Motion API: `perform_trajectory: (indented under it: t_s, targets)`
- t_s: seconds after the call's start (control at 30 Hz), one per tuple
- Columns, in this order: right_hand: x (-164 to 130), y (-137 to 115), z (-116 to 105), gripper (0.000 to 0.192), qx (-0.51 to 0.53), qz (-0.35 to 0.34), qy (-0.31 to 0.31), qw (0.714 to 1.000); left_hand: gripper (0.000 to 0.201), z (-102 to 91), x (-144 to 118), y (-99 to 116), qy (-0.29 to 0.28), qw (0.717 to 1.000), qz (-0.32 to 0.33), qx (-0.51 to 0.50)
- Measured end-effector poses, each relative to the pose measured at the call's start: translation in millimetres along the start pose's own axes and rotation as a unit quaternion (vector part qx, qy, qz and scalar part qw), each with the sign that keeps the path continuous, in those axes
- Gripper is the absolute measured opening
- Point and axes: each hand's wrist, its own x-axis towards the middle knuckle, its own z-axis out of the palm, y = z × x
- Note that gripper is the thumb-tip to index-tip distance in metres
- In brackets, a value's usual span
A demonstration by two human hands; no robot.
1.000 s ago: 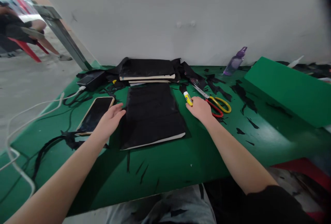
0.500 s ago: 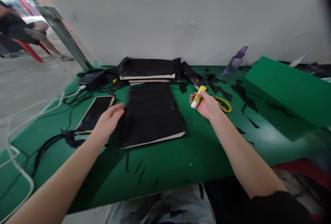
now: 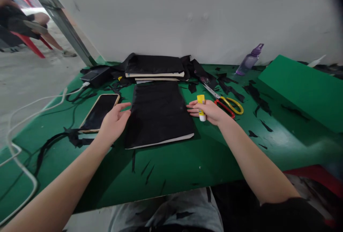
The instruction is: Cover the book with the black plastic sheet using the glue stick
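A black-covered book (image 3: 158,113) lies flat on the green table (image 3: 187,164) in front of me. My left hand (image 3: 114,122) rests open at the book's left edge, fingers apart, next to a phone (image 3: 99,111). My right hand (image 3: 210,111) holds a yellow and white glue stick (image 3: 201,107) upright, its fingertips reaching the book's right edge. Red and yellow scissors (image 3: 226,104) lie just right of that hand.
A stack of black-covered books (image 3: 155,68) sits at the back by the white wall. A power bank (image 3: 95,75) with white cable (image 3: 40,105), a purple bottle (image 3: 250,60), a green block (image 3: 302,89) and black paper scraps (image 3: 252,92) lie around. A person sits far left.
My right hand picked the glue stick up from the table beside the scissors and brought it left to the book's right edge. My left hand stayed at the left edge.
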Motion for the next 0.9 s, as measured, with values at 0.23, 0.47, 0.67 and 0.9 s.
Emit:
perform_trajectory:
  t_s: [0.23, 0.47, 0.67, 0.9]
  targets:
    - [-2.8, -2.4, 1.1, 0.019, 0.043, 0.022, -0.024, 0.999, 0.041, 0.8, -6.2, 17.7, 0.005, 0.999, -0.023, 0.047]
    - [-3.0, -2.3, 7.5, 0.015, 0.065, 0.014, 0.000, 0.998, 0.038, 1.3, -1.0, 8.0, -0.003, 1.000, -0.020, -0.007]
    - [-4.7, -6.2, 10.3, 0.017, 0.062, 0.017, 0.011, 0.998, 0.039, 2.5, -1.5, 11.3, -0.005, 1.000, -0.019, 0.016]
    - [-5.9, -11.1, 3.3, 0.025, -0.021, -0.008, 0.055, 0.998, 0.054, 21.6, -1.1, 13.0, -0.026, 0.999, 0.046, -0.002]
